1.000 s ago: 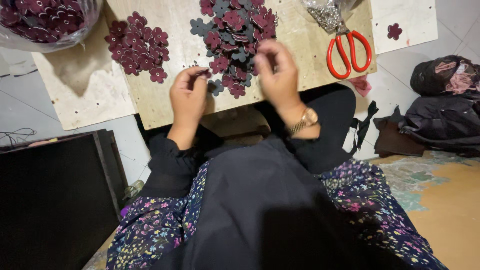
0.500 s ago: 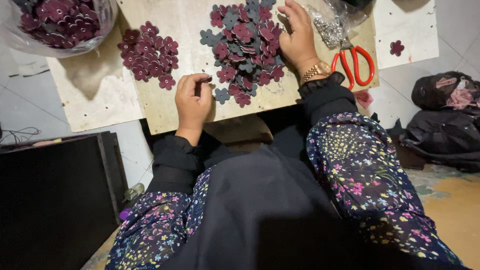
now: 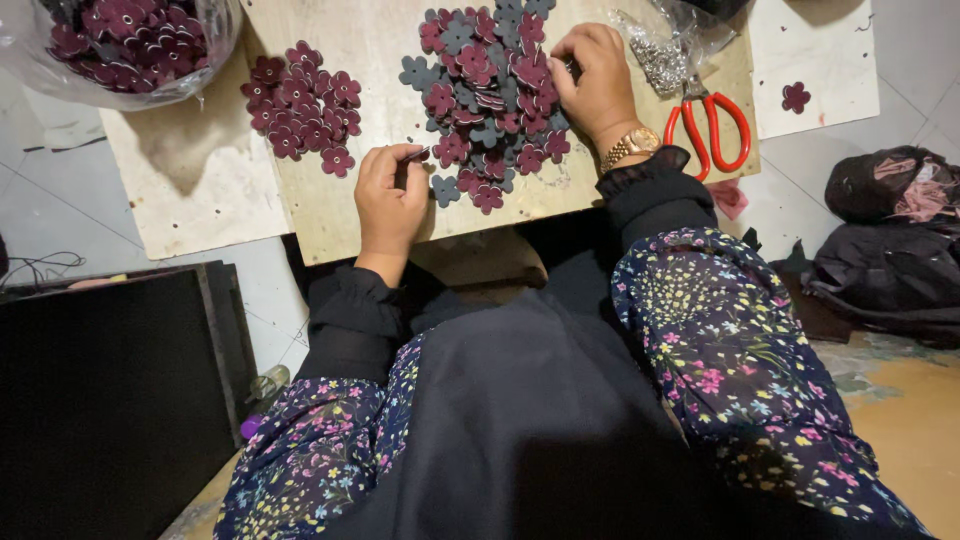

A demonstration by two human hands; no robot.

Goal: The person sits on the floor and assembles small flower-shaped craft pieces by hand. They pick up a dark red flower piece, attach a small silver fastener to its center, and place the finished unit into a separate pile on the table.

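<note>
Two hands (image 3: 500, 140) beside flower pile (image 3: 485, 90), seemingly touching

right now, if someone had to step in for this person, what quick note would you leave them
Left hand pinches a small flower piece at the wooden board's front edge.
Right hand rests on the mixed pile of maroon and grey flowers, fingers closed at its edge; what they hold is hidden.
Maroon-only pile lies to the left; red scissors to the right.
Mixed pile looks largely unsorted.
</note>
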